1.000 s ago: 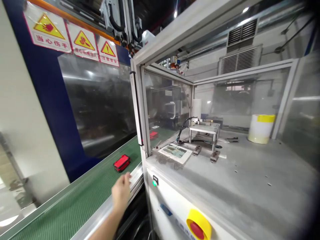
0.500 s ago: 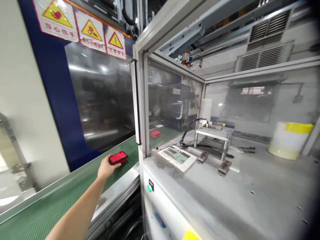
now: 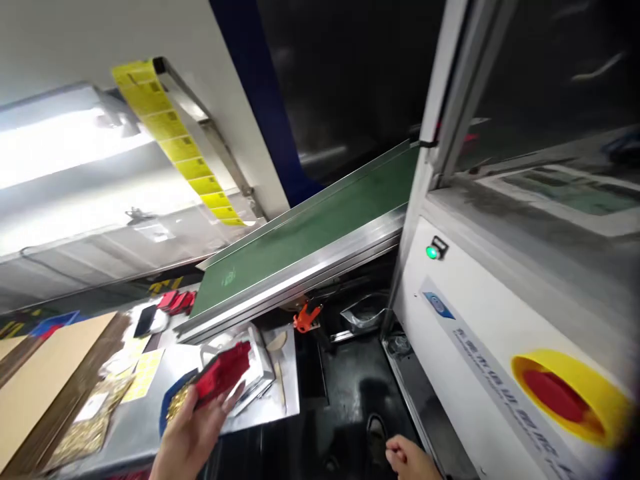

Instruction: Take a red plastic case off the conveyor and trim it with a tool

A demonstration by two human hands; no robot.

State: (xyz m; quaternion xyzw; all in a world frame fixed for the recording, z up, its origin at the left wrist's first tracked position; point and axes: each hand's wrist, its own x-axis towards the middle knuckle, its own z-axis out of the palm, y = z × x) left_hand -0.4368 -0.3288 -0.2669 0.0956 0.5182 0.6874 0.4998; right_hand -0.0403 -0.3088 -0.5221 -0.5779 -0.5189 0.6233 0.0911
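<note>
My left hand [image 3: 187, 440] is at the bottom left, shut on a red rectangular case [image 3: 223, 373] that tilts up from my fingers. Just beyond it lies a blue-rimmed tray of small brass parts [image 3: 173, 408]. My right hand [image 3: 407, 457] sits at the bottom edge, cut off by the frame, beside the white machine cabinet [image 3: 480, 347]. Its fingers curl loosely and hold nothing.
A green conveyor belt [image 3: 310, 240] with steel side rails runs overhead from the cabinet to a steel table [image 3: 120, 413]. That table holds several red pieces [image 3: 175, 301] and a cardboard sheet [image 3: 45, 393]. An orange clamp [image 3: 306, 317] hangs under the belt. A red-and-yellow emergency stop button [image 3: 560, 393] is on the cabinet.
The red case has left the belt and is now in my left hand. The view has swung down and round toward the table, and my right hand has come into view.
</note>
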